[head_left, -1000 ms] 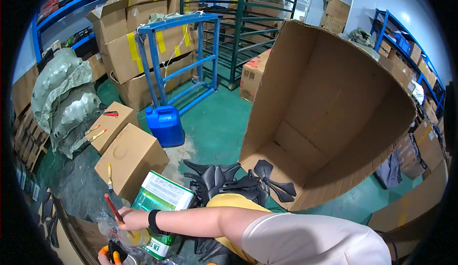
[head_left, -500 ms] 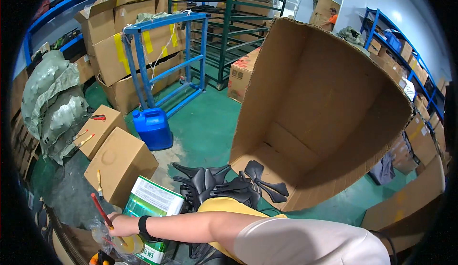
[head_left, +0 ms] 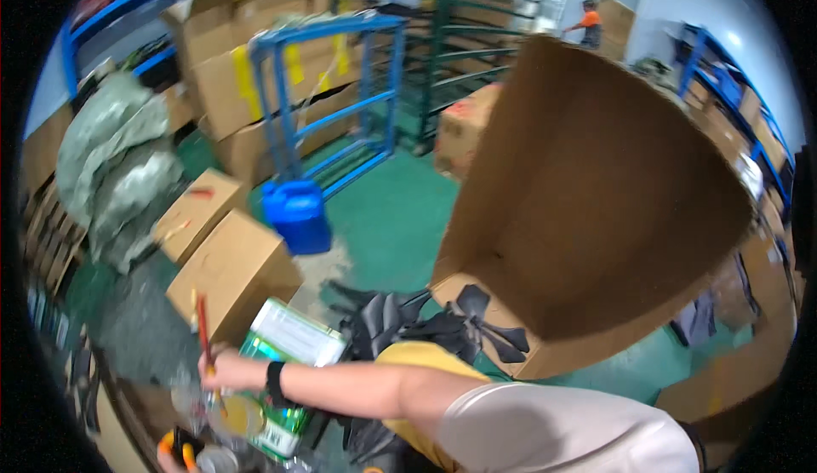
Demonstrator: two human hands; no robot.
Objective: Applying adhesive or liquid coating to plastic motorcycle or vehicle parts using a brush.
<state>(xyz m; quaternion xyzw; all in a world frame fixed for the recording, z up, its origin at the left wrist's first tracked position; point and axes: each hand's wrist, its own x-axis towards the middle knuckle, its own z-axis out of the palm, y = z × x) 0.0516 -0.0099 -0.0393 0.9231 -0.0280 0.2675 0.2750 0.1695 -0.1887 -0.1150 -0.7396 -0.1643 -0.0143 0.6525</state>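
Note:
My right hand [head_left: 225, 369], with a black band on its wrist, is closed round a red-handled brush [head_left: 203, 324] held nearly upright. The brush's lower end reaches toward a clear container of yellowish liquid [head_left: 241, 416]; whether it touches the liquid is unclear. Beside that hand lies a green and white rectangular can [head_left: 294, 337]. At the lower left edge, a little of my left hand [head_left: 169, 463] shows against a black-and-orange object [head_left: 181, 447], whose kind I cannot make out. Black, padded-looking parts [head_left: 387, 320] are heaped beyond my right forearm.
Two cardboard boxes [head_left: 242, 264] stand ahead, with brushes and a red tool on top. A blue jerrycan [head_left: 298, 217] is behind them, near a blue metal frame [head_left: 340, 120]. A large open carton [head_left: 596, 192] fills the right. Someone in orange [head_left: 589, 20] stands far back.
The view has shifted, moving the surroundings rightward and slightly up. My right hand still grips the brush, which stands more upright. More of the black-and-orange object shows at the lower left.

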